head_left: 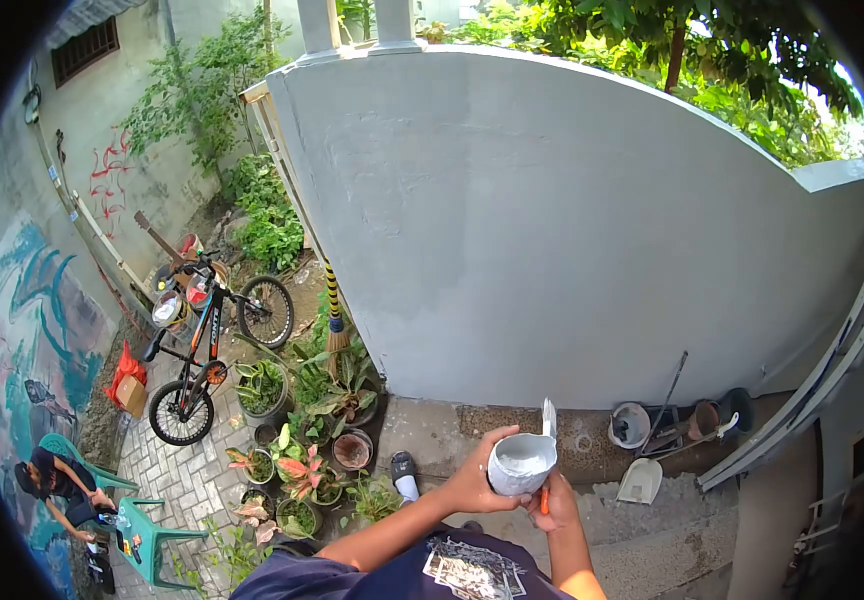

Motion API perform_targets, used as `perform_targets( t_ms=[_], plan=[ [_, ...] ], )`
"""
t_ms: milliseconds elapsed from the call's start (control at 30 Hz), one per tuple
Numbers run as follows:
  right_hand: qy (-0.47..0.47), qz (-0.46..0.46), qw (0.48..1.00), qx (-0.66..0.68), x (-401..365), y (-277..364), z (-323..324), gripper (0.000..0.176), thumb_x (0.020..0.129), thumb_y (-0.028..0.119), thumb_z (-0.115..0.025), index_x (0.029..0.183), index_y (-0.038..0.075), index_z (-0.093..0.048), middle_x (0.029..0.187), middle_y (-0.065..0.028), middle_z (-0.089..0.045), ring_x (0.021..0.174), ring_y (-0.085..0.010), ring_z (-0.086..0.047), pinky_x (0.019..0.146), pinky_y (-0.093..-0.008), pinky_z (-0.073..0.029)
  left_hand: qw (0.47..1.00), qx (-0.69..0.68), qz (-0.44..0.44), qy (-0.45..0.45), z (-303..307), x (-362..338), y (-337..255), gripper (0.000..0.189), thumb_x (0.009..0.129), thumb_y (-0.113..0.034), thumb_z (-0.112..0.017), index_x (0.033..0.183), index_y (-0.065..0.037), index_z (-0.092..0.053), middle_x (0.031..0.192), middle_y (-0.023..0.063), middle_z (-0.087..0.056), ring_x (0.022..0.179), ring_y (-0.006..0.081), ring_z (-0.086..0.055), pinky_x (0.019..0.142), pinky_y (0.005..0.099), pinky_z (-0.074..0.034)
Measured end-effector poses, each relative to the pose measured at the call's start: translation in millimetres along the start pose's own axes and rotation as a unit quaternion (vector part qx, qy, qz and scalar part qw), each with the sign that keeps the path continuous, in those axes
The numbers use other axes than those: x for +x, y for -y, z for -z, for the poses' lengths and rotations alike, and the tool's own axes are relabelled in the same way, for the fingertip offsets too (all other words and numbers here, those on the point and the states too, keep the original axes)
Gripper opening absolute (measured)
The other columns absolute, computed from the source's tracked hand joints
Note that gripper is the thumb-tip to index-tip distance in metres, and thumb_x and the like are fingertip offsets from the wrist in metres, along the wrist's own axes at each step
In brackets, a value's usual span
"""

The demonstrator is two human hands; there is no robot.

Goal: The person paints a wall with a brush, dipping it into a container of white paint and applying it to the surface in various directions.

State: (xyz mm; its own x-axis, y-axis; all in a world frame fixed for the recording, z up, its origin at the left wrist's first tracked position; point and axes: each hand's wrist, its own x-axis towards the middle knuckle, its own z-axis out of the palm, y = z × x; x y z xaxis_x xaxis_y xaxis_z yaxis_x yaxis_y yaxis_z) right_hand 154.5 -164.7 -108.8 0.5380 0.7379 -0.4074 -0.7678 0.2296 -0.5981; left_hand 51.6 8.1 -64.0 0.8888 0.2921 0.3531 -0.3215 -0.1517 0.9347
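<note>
My left hand [472, 468] is wrapped around the side of a small paint cup [514, 485], smeared grey-white outside with pale paint inside. In my right hand [558, 508], just to the right of the cup, is a paintbrush [549, 420]. Its whitish bristles point up past the cup's rim, and its orange handle shows between my fingers. The cup hides the brush's middle part. Ahead of both hands stands a grey painted wall [572, 230] with uneven, slightly darker patches.
Potted plants [297, 470] and a bicycle [207, 345] stand to the left. Near a green stool [157, 535] a person [52, 485] sits. Buckets [630, 425] and a long-handled dustpan [642, 480] lie at the wall's foot. A broom [337, 335] leans by the wall's left edge.
</note>
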Motion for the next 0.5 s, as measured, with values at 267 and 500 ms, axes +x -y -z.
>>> perform_targets(
  t_ms=[267, 500],
  plan=[
    [-0.048, 0.022, 0.999, -0.001, -57, -1, 49, 0.048, 0.099, 0.045, -0.059, 0.125, 0.004, -0.058, 0.114, -0.0114, -0.069, 0.101, -0.0262, -0.071, 0.082, -0.0431, -0.061, 0.986, 0.008, 0.034, 0.162, -44, -13, -13, 0.106, 0.07, -0.033, -0.092, 0.152, -0.004, -0.033, 0.148, 0.0169, -0.046, 0.139, 0.0285, -0.044, 0.116, 0.0421, -0.033],
    [-0.056, 0.054, 0.994, -0.077, -68, 10, 49, 0.042, 0.103, 0.036, -0.054, 0.126, 0.001, -0.056, 0.113, -0.0119, -0.068, 0.098, -0.0249, -0.071, 0.078, -0.043, -0.062, 0.983, -0.044, 0.108, 0.143, -67, -30, -4, 0.103, 0.068, -0.021, -0.093, 0.151, -0.005, -0.034, 0.143, 0.0125, -0.05, 0.134, 0.0233, -0.048, 0.113, 0.0395, -0.037]
  ],
)
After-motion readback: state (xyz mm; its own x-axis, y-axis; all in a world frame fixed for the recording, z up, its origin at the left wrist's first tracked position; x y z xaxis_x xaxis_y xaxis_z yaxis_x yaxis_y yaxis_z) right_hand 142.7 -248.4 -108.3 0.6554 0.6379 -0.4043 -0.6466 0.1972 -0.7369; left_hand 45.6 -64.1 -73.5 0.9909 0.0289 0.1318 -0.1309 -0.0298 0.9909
